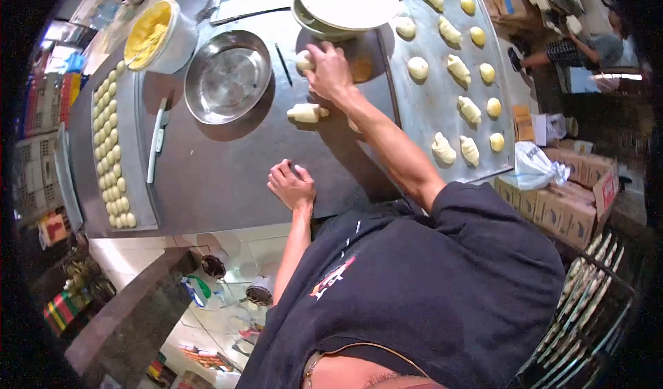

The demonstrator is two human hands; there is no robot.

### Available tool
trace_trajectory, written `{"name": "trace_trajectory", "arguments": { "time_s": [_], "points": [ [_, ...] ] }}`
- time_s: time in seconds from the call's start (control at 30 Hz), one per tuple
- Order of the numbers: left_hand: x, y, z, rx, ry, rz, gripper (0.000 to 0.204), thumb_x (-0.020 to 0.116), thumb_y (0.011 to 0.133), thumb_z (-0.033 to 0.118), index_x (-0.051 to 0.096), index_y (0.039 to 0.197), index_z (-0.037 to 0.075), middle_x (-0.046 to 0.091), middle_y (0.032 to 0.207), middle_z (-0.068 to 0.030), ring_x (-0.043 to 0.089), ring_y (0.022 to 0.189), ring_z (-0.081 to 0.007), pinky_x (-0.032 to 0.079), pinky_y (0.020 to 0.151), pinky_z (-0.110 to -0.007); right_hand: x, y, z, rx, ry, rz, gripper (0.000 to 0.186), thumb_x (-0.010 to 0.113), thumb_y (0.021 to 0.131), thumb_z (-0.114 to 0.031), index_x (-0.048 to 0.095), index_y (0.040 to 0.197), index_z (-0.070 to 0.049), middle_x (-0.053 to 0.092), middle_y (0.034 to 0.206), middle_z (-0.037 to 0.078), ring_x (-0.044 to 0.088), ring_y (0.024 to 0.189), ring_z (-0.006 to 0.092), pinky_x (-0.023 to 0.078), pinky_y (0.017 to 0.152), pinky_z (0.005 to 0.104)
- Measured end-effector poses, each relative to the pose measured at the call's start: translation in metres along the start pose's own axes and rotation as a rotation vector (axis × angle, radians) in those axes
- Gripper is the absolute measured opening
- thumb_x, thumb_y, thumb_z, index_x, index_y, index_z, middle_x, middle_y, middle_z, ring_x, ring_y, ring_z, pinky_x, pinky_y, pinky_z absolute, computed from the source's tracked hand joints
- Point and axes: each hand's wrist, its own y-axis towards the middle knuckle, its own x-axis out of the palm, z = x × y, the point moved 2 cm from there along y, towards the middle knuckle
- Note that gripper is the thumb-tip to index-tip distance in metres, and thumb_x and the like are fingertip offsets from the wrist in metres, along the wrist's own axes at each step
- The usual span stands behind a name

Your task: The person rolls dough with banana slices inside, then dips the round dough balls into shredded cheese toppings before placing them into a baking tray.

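Note:
My right hand [329, 72] reaches across the dark work table, fingers closed round a pale dough ball [304, 61]. Below it lies a rolled piece of dough [306, 112], thicker at one end. Close to the table's near edge rests my left hand [291, 186], empty, with its fingers apart. A thin dark stick [284, 65] lies left of the dough ball, and a flat tan round [361, 70] sits just right of my right hand. Further left stands a shallow steel bowl [228, 78] with nothing visible inside.
On the right, a metal tray [414, 133] bears rows of shaped dough. A tub of yellow filling [176, 47] stands left, near a white-handled tool [157, 140] and a tray [138, 182] of small dough balls. A large pale basin [345, 2] stands at the back. Another person [587, 47] is far right.

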Motion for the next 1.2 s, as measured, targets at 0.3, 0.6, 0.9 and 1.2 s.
{"name": "trace_trajectory", "arguments": {
  "time_s": [0.3,0.6,0.9,1.2],
  "points": [
    [-0.003,0.001,0.006,0.033,0.015,0.023,0.024,0.059,0.084,0.019,0.055,0.104,0.009,0.056,0.102,-0.0113,0.054,0.099,-0.0318,0.041,0.084,-0.045,-0.111,-0.177,0.203,0.226,-0.021,0.379,0.033,0.073,0.076,-0.018,0.069,0.105,-0.004,0.069,0.105,0.017,0.064,0.101,0.0345,0.05,0.093,0.0417],
    [0.003,-0.002,0.007,0.055,0.02,0.061,0.023,0.062,0.081,0.02,0.057,0.101,0.009,0.056,0.102,-0.0111,0.055,0.099,-0.0312,0.041,0.085,-0.045,-0.136,-0.24,0.24,0.332,0.026,0.266,0.042,0.075,0.075,-0.025,0.069,0.111,-0.005,0.069,0.107,0.015,0.064,0.103,0.0328,0.05,0.094,0.0408],
    [0.007,-0.001,0.006,0.05,-0.017,0.099,0.023,0.063,0.081,0.019,0.057,0.101,0.009,0.057,0.1,-0.0095,0.057,0.098,-0.0303,0.042,0.084,-0.045,-0.127,-0.259,0.245,0.189,0.015,0.038,0.061,0.081,0.062,-0.023,0.063,0.117,-0.004,0.068,0.104,0.017,0.066,0.098,0.0311,0.053,0.09,0.0394],
    [0.007,-0.004,0.007,0.042,-0.009,0.121,0.023,0.064,0.081,0.019,0.058,0.101,0.008,0.058,0.098,-0.01,0.057,0.097,-0.0303,0.042,0.085,-0.045,-0.118,-0.263,0.23,0.14,0.155,0.153,0.05,0.079,0.062,-0.021,0.064,0.106,-0.003,0.065,0.095,0.018,0.064,0.092,0.0347,0.052,0.086,0.0427]
  ]
}}
